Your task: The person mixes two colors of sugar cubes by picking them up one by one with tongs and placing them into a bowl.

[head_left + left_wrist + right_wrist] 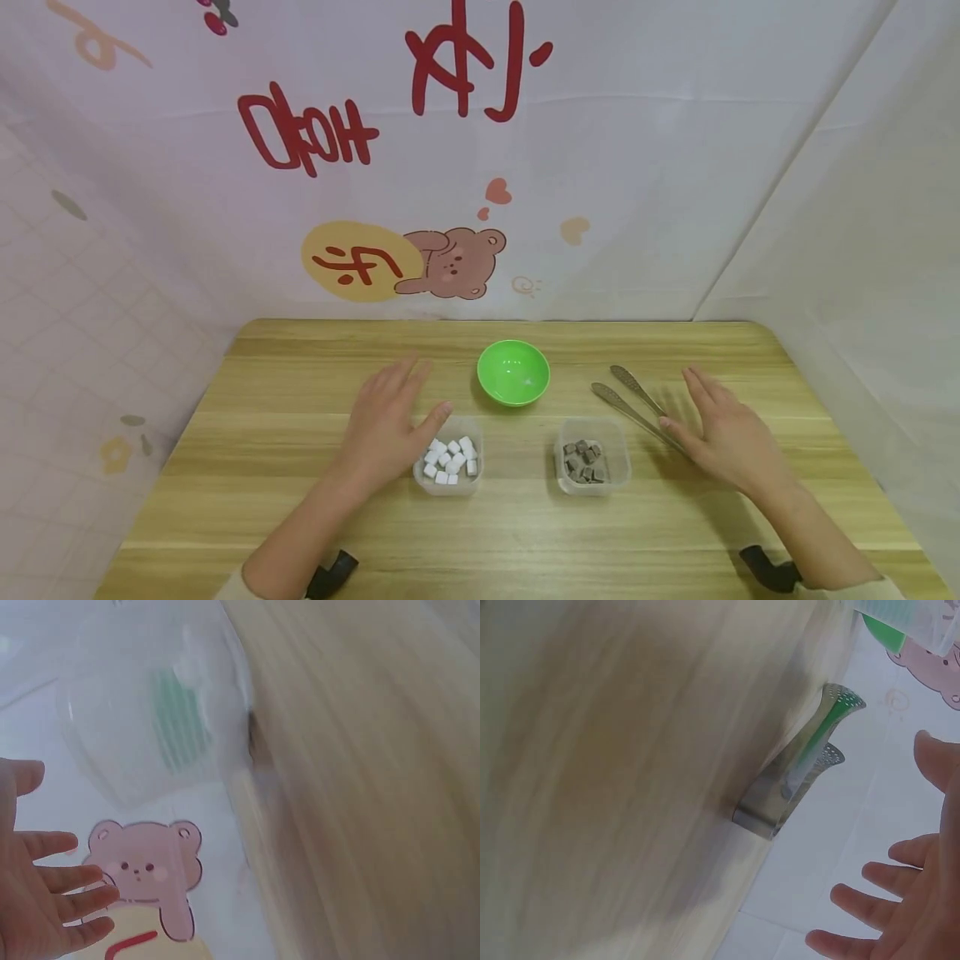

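My left hand (390,421) is held over the table with fingers spread, its thumb overlapping the rim of a clear tub of white cubes (450,458). In the left wrist view its fingers (82,900) are apart and hold nothing. My right hand (727,433) hovers with relaxed, extended fingers over metal tongs (630,400), hiding their bent end in the head view. The right wrist view shows the whole tongs (787,776) lying on the table, clear of the fingers (862,904). A second clear tub (617,458) contains several brown cubes (583,462).
A green bowl (513,373) stands behind and between the two tubs, near the back of the wooden table (510,542). Behind the table hangs a white cloth (637,150) with a bear and red characters, and more cloth closes off both sides.
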Demonstrator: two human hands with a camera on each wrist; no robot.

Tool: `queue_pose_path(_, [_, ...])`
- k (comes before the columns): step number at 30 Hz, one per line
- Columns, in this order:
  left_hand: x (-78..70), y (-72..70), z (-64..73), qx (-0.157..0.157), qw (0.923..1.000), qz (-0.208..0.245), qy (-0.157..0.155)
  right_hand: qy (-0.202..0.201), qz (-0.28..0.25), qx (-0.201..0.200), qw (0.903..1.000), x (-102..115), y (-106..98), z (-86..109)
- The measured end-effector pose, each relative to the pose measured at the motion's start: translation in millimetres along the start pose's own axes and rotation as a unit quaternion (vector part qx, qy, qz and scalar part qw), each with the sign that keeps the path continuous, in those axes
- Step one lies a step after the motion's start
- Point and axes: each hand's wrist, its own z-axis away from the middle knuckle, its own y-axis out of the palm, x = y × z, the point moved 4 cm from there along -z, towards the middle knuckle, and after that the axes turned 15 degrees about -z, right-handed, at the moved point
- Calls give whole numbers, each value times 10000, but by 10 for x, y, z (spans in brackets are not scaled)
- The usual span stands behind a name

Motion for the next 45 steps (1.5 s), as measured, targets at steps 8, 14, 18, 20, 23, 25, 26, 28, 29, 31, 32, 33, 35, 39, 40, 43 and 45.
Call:
queue_pose_path(8, [-230,21,1,-315,9981,533,-14,171,-13,120,9998,17,76,-4])
queue_pose_path(14, [-410,25,4,-432,9943,966,116,-11,30,159,9999,33,115,-25])
queue_pose_path(18, [-514,49,10,-432,9926,1106,257,-48,66,203,9998,41,137,-29])
queue_pose_path(20, [-562,73,9,-420,9919,1158,322,-40,65,221,9997,43,148,-30])
queue_pose_path(23, [-629,107,7,-386,9911,1226,360,42,50,290,9996,38,170,-34])
queue_pose_path(25, [-680,115,0,-337,9903,1300,353,112,36,346,9993,31,187,-38])
queue_pose_path(26, [-706,117,-4,-302,9905,1301,338,133,48,368,9992,27,197,-41])
queue_pose_path(28, [-762,117,-18,-207,9902,1352,276,171,67,402,9990,19,214,-50])
queue_pose_path(29, [-790,120,-27,-145,9900,1382,227,185,83,411,9989,15,223,-54])
queue_pose_path(31, [-848,129,-43,-9,9886,1501,103,202,112,426,9988,13,237,-64])
queue_pose_path(32, [-878,138,-51,64,9878,1557,37,219,116,439,9987,12,243,-69])
queue_pose_path(33, [-907,148,-59,135,9861,1654,-33,239,122,449,9986,10,248,-72])
queue_pose_path(35, [-967,174,-75,265,9827,1825,-143,286,132,496,9983,8,258,-77])
queue_pose_path(39, [-1078,239,-102,467,9745,2180,-251,279,139,574,9979,11,269,-84])
queue_pose_path(40, [-1102,259,-109,500,9727,2253,-259,264,139,587,9978,13,272,-87])
queue_pose_path(43, [-1165,323,-125,673,9657,2488,-309,228,124,618,9978,24,281,-102])
queue_pose_path(45, [-1204,366,-134,858,9610,2608,-340,230,110,649,9976,31,290,-114])
